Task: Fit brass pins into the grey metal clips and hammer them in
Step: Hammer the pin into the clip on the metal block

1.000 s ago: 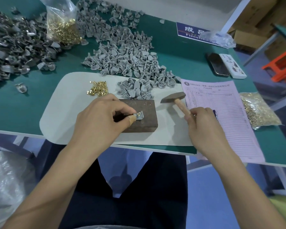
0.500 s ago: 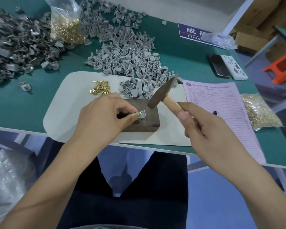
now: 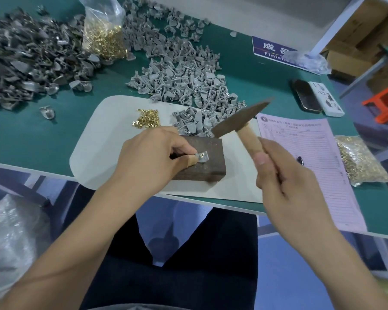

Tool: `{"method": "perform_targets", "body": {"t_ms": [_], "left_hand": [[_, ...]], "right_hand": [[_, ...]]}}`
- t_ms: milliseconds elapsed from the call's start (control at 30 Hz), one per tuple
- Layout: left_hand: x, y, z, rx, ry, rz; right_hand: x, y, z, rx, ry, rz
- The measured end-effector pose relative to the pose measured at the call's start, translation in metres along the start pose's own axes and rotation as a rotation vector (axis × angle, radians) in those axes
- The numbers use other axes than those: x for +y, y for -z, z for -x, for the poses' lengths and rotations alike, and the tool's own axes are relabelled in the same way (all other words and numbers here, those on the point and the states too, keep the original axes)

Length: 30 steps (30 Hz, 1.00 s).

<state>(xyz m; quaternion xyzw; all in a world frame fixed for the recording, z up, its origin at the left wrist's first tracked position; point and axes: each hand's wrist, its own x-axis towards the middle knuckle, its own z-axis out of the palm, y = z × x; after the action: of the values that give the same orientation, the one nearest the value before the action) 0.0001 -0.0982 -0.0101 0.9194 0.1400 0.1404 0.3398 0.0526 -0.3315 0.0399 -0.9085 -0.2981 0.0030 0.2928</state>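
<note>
Grey clip (image 3: 201, 156) with a brass pin (image 3: 201, 155) sitting in its hole is on top of the dark block (image 3: 202, 161), toward the block's left side. My left hand (image 3: 154, 156) has its grip pinched on the clip's left end, thumb and forefinger on it, so the pin head is just past my fingertips and out in the open. My right hand (image 3: 282, 175) is wrapped tight round the wooden handle of the hammer (image 3: 241, 119), thumb lying along the handle. The hammer is up in the air, head tilted, its blunt end hanging above the block's far right corner, up and to the right of the clip, not touching it.

The block sits on a pale mat (image 3: 94, 151) on the green surface (image 3: 31, 135). On the mat behind my left hand there's a little heap of loose brass pins (image 3: 147, 118), and next to that a pile of light grey clips (image 3: 188, 86) that spreads back across the surface. Darker metal parts (image 3: 20, 63) are heaped at far left, with a clear bag of pins (image 3: 103, 34) beside them. A pink form (image 3: 309, 166) lies to the right under my right hand, another bag of brass bits (image 3: 358, 159) past it, and a phone (image 3: 306, 98) further back.
</note>
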Motion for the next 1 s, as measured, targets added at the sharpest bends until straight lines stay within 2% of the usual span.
{"method": "perform_targets", "body": {"t_ms": [100,167,267,400,533,633,833,900,1000], "left_hand": [[-0.001,0.000,0.000,0.005,0.003,-0.001],[-0.001,0.001,0.000,0.007,-0.001,-0.002],[-0.001,0.001,0.000,0.005,0.001,-0.003],[-0.002,0.000,0.000,0.009,0.002,-0.013],[-0.004,0.000,0.000,0.004,-0.002,0.001],[-0.003,-0.002,0.000,0.009,-0.002,0.003],[-0.005,-0.008,0.004,0.037,-0.025,0.040],[-0.007,-0.012,0.009,0.077,-0.048,0.066],[-0.013,-0.015,0.017,0.193,-0.064,0.116]], "right_hand": [[0.000,-0.007,0.005,-0.146,-0.005,0.127],[0.000,-0.001,0.005,-0.094,-0.010,0.140],[-0.006,-0.001,0.006,0.044,-0.026,0.024],[0.000,-0.015,0.010,-0.099,-0.047,0.140],[0.016,-0.017,0.009,0.104,-0.125,0.090],[0.029,-0.025,0.004,0.210,-0.186,0.313],[0.039,-0.052,-0.018,0.024,-0.360,0.502],[0.033,-0.054,-0.028,0.123,-0.259,0.526],[0.005,-0.060,-0.043,0.227,0.006,0.123]]}}
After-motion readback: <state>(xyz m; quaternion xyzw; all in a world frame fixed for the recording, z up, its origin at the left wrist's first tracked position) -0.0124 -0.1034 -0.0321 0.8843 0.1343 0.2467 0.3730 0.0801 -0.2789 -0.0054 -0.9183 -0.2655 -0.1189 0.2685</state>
